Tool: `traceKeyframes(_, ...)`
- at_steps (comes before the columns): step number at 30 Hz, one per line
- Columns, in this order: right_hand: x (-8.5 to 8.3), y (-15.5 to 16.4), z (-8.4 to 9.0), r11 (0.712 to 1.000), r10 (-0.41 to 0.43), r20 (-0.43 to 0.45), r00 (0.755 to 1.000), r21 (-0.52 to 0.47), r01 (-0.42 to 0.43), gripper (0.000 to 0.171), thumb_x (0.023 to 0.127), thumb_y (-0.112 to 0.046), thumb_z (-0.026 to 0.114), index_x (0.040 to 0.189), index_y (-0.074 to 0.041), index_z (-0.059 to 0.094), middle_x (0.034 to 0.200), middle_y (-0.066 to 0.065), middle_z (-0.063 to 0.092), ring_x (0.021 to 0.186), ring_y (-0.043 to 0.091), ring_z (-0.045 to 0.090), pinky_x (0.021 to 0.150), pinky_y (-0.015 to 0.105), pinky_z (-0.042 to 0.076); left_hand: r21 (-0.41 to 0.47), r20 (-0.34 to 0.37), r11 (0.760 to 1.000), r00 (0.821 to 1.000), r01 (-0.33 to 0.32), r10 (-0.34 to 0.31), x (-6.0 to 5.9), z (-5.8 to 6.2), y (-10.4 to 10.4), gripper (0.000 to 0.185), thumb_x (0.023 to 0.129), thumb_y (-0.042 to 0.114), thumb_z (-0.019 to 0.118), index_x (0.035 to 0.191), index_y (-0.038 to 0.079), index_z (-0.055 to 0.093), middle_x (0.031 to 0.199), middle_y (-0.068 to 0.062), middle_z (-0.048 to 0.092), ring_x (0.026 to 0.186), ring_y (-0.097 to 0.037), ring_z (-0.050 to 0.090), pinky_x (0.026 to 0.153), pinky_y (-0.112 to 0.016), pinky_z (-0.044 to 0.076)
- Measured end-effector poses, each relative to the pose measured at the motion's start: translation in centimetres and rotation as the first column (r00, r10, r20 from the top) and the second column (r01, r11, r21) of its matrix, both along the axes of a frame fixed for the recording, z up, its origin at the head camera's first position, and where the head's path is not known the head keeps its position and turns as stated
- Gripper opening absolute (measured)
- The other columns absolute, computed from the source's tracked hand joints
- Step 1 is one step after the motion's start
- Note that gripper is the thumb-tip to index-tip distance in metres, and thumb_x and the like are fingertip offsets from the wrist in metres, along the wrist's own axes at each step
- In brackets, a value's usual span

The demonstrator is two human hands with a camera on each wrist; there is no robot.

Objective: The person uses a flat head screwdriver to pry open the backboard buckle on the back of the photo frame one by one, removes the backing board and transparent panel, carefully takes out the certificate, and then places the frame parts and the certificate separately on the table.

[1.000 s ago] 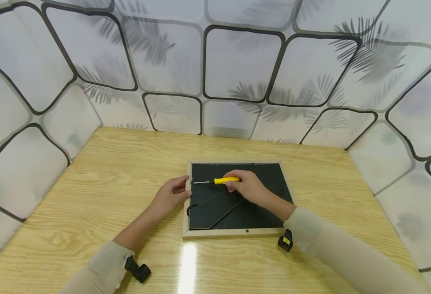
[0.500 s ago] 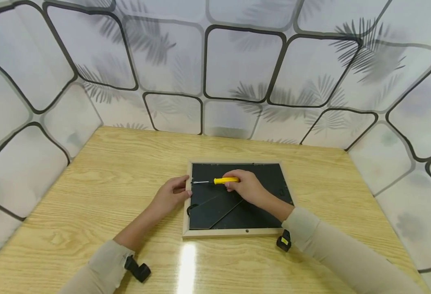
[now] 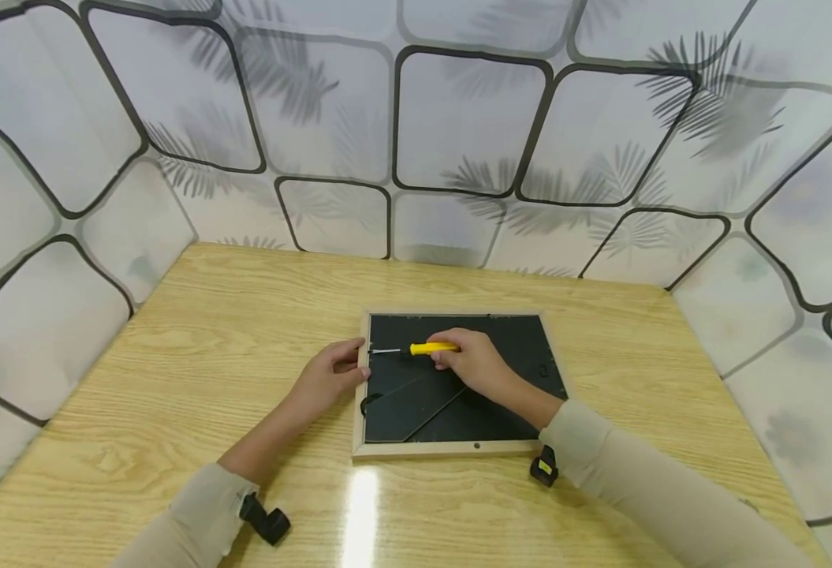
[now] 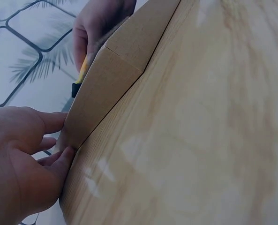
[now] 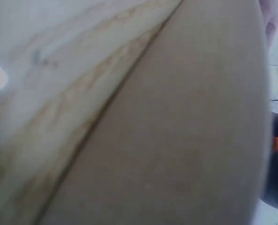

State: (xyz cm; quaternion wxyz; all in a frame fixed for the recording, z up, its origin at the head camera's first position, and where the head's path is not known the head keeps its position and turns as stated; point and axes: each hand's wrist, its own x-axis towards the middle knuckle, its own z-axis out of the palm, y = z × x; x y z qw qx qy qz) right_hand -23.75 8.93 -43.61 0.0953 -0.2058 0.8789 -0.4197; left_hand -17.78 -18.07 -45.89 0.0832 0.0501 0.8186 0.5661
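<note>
A picture frame with a pale wood rim (image 3: 416,450) lies face down, its black backing (image 3: 508,410) and stand leg (image 3: 394,418) showing. My right hand (image 3: 478,361) pinches the yellow handle of a screwdriver (image 3: 426,348) above the backing. The metal shaft points left, its tip at the inner edge of the left rim. My left hand (image 3: 325,383) touches that left rim from outside, thumb and fingers spread along it. In the left wrist view, the left fingertips (image 4: 56,121) meet the frame's side. The right wrist view is mostly filled by the frame's side (image 5: 176,131), with the right hand partly cut off.
The wood-grain table (image 3: 245,315) extends around the frame. Patterned fabric walls (image 3: 458,118) stand behind it and on both sides. A black camera (image 3: 266,521) is strapped to the left wrist, another camera (image 3: 545,467) to the right.
My right hand and the screwdriver have shifted slightly left, with the tip staying at the left rim. The left hand and the frame keep their places.
</note>
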Motion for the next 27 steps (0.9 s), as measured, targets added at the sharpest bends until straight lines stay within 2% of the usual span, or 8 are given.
traceKeyframes(16,-0.9,-0.5,0.2,0.999,0.006,0.008,1.000,0.034,-0.007,0.028,0.092,-0.004,0.071,0.120,-0.004,0.073,0.122,0.015,0.069,0.081,0.013,0.072,0.072,0.023,0.059,0.037,-0.010,0.999,1.000,0.016,-0.016,0.0,-0.1,-0.1,0.061,0.099,0.015,0.065,0.154,0.005,0.039,0.155,-0.021,0.039,0.139,-0.037,0.046,0.112,-0.047,0.042)
traceKeyframes(27,-1.0,-0.8,0.7,0.998,0.017,-0.001,1.000,0.059,-0.017,0.029,0.092,-0.004,0.070,0.121,-0.003,0.073,0.121,0.017,0.070,0.079,0.013,0.072,0.071,0.023,0.059,0.019,-0.031,1.000,1.000,0.007,-0.006,-0.2,0.0,0.0,0.060,0.099,0.015,0.065,0.153,0.005,0.041,0.154,-0.021,0.040,0.138,-0.037,0.047,0.112,-0.046,0.043)
